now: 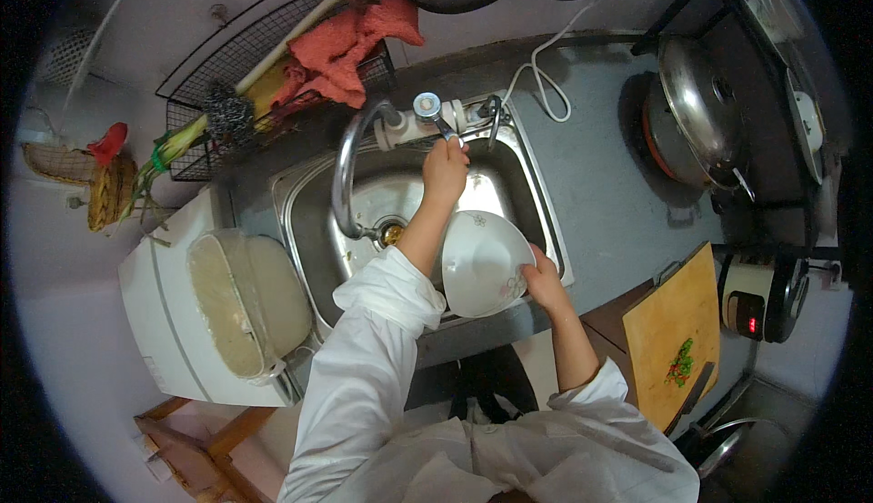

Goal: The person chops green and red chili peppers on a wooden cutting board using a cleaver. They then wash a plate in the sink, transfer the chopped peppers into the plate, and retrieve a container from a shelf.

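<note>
My left hand point(447, 170) reaches across the sink, its fingers closed around the end of the chrome tap lever point(440, 121). Held by its rim in my right hand point(544, 279) is a white bowl point(481, 264) with a printed flower pattern, tilted over the near right part of the stainless steel sink point(508, 169). The curved tap spout point(344, 175) arcs to the left, its end near the drain point(392, 232). My left forearm covers part of the basin. Whether water runs cannot be made out.
A wire basket point(198, 114) with a red cloth point(334, 53) hangs at the back left. Left stands a plastic-covered tub point(239, 305). Right are a lidded pan point(702, 107), a rice cooker point(764, 298) and a cutting board point(655, 332) with chopped peppers point(681, 363) and a knife point(697, 388).
</note>
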A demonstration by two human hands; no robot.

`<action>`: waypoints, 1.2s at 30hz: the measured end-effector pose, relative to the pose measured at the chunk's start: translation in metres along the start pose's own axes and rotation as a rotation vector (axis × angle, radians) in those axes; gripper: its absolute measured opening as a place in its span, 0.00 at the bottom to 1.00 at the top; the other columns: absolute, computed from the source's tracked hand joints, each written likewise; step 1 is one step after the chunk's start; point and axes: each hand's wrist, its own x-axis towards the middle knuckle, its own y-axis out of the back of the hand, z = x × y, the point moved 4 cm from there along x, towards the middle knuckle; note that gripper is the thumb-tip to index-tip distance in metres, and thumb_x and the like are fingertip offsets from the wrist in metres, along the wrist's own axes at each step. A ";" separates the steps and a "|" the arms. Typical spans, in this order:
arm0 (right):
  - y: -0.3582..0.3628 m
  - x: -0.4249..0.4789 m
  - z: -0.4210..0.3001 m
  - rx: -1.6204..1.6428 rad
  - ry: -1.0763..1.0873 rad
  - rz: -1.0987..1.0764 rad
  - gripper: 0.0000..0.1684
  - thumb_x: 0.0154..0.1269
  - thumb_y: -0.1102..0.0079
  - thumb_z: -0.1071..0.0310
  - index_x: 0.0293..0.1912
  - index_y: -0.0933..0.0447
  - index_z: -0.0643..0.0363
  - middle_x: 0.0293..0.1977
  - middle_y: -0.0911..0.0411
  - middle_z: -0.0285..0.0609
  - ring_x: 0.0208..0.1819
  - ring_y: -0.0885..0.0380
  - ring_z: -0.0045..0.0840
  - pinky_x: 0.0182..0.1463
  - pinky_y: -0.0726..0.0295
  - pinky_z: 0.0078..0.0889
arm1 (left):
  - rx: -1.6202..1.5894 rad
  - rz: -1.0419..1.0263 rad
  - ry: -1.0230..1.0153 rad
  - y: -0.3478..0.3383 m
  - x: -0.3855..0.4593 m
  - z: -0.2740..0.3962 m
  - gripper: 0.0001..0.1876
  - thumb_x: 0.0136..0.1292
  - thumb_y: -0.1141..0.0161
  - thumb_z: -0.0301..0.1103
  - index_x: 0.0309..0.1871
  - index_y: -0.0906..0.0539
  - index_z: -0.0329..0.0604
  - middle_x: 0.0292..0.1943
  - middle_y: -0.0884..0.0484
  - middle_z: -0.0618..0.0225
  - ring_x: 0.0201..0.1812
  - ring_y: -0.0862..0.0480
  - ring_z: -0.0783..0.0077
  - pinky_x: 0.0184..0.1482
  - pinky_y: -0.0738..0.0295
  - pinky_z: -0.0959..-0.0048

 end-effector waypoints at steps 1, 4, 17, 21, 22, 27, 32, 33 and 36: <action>0.006 0.001 0.005 0.000 -0.037 0.007 0.26 0.51 0.59 0.75 0.53 0.37 0.65 0.44 0.28 0.55 0.48 0.30 0.39 0.53 0.35 0.30 | -0.070 -0.008 0.023 -0.013 0.007 0.001 0.18 0.64 0.59 0.41 0.32 0.26 0.33 0.21 0.24 0.61 0.19 0.25 0.72 0.22 0.31 0.74; 0.013 0.003 0.019 0.008 -0.110 0.004 0.26 0.51 0.59 0.75 0.54 0.37 0.63 0.45 0.28 0.53 0.48 0.30 0.39 0.53 0.35 0.31 | -0.281 -0.010 0.051 -0.034 0.012 0.019 0.17 0.65 0.58 0.39 0.31 0.26 0.34 0.18 0.27 0.67 0.17 0.28 0.79 0.17 0.35 0.77; -0.017 0.008 0.027 0.157 -0.152 0.008 0.24 0.50 0.61 0.76 0.51 0.35 0.66 0.41 0.27 0.46 0.42 0.29 0.28 0.49 0.33 0.26 | -1.678 0.037 0.324 -0.005 0.002 -0.142 0.10 0.61 0.51 0.36 0.37 0.27 0.37 0.33 0.26 0.62 0.36 0.27 0.70 0.40 0.29 0.74; -0.045 0.022 0.035 0.268 -0.216 0.018 0.23 0.51 0.60 0.76 0.50 0.35 0.67 0.40 0.27 0.46 0.41 0.29 0.27 0.48 0.32 0.25 | -1.879 0.411 0.258 0.039 -0.012 -0.216 0.08 0.58 0.49 0.32 0.34 0.27 0.36 0.32 0.26 0.59 0.40 0.25 0.63 0.47 0.28 0.68; -0.059 0.026 0.031 0.311 -0.243 0.007 0.23 0.52 0.59 0.76 0.50 0.35 0.67 0.40 0.27 0.46 0.40 0.28 0.26 0.47 0.32 0.24 | -1.911 0.306 0.096 0.050 -0.012 -0.228 0.08 0.58 0.50 0.32 0.33 0.28 0.35 0.33 0.25 0.58 0.41 0.25 0.62 0.48 0.28 0.67; -0.136 0.057 0.022 0.450 -0.465 -0.011 0.24 0.53 0.57 0.74 0.53 0.38 0.61 0.38 0.27 0.45 0.34 0.25 0.28 0.26 0.21 0.27 | -1.739 0.334 0.462 0.056 -0.013 -0.259 0.29 0.63 0.65 0.55 0.56 0.41 0.38 0.44 0.30 0.53 0.44 0.27 0.59 0.51 0.30 0.62; -0.198 0.100 0.023 0.648 -0.401 -0.046 0.18 0.55 0.56 0.71 0.47 0.34 0.62 0.33 0.26 0.43 0.30 0.24 0.28 0.25 0.20 0.30 | -1.065 0.353 0.522 0.110 -0.029 -0.218 0.24 0.64 0.60 0.46 0.57 0.36 0.40 0.52 0.32 0.59 0.50 0.29 0.60 0.54 0.36 0.64; -0.203 0.108 0.025 0.695 -0.446 -0.042 0.20 0.54 0.57 0.74 0.49 0.37 0.64 0.36 0.28 0.47 0.32 0.24 0.32 0.27 0.19 0.33 | -0.838 0.400 0.527 0.123 -0.033 -0.210 0.21 0.64 0.59 0.43 0.56 0.34 0.40 0.54 0.32 0.59 0.50 0.29 0.60 0.55 0.37 0.64; -0.212 0.113 0.015 0.722 -0.469 -0.011 0.22 0.53 0.58 0.78 0.51 0.39 0.65 0.40 0.29 0.51 0.35 0.24 0.36 0.30 0.18 0.37 | -0.414 0.294 0.281 0.145 -0.042 -0.242 0.16 0.62 0.56 0.33 0.52 0.29 0.41 0.54 0.32 0.59 0.51 0.29 0.61 0.55 0.38 0.68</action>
